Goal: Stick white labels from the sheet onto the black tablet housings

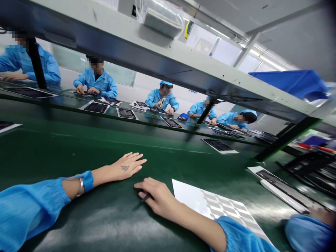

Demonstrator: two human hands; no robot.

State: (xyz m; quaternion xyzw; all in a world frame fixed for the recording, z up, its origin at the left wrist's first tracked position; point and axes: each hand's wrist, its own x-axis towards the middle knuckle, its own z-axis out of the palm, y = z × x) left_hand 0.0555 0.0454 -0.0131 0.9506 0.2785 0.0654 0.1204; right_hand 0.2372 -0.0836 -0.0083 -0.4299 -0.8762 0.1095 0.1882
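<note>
i see the right hand [157,197] curled closed on a small dark tool [146,198], white grid sheet [210,206] just beside it, left hand [127,166] open flat, farther away.

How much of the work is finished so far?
Hard to tell. Looking done: a card with a black panel lies farther up the green belt. In hand: the right hand grips a small dark stick beside a white sheet of grey squares. Left: those squares, which all seem in place.

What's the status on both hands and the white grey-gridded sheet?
Left hand flat on green bench mat, empty. Right hand gripping small black pen-like tool, beside white grey-gridded sheet. Nothing between them.
</note>
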